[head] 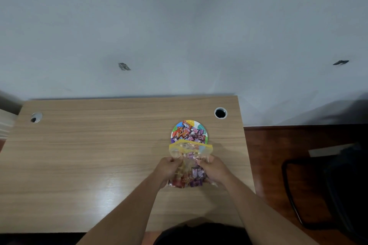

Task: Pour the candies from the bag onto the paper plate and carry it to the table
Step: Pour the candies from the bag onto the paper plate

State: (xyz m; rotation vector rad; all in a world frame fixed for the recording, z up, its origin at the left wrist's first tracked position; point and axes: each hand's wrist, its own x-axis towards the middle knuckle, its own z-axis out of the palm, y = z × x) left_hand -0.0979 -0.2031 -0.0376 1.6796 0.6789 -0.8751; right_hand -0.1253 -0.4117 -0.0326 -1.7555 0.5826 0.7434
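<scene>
A small multicoloured paper plate [203, 126] lies on the wooden desk [89, 155], right of centre. A pile of wrapped candies [188, 132], red, orange and purple, covers it. A clear zip bag [190, 150] with a yellow rim is tipped with its open mouth over the plate's near edge. More candies [189, 180] sit in the bag's lower end. My left hand [166, 169] grips the bag's left side and my right hand [216, 168] grips its right side.
The desk has a cable hole [220, 113] at its back right and another [36, 117] at its back left. A white wall stands behind the desk. A dark chair [328, 191] is on the reddish floor to the right.
</scene>
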